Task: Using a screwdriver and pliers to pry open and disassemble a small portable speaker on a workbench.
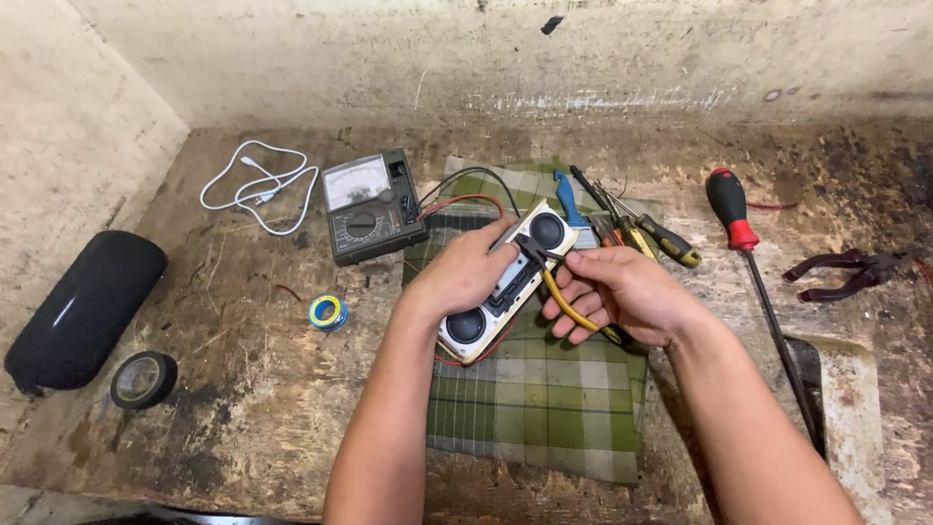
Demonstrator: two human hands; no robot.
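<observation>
Head view: left hand (466,272) grips white speaker (505,282); right hand (622,292) holds yellow-handled pliers (564,297) on it

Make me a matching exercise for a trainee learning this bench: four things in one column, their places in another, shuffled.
Things:
1. white cable
2. roll of black tape
3. red-handled screwdriver
4. small speaker unit

Places:
A. held over the green checked cloth
B. right of the cloth, pointing toward the person
C. far left, beside the meter
D. near left, by the black cylinder speaker

Pairs: 1-C, 2-D, 3-B, 4-A
</observation>
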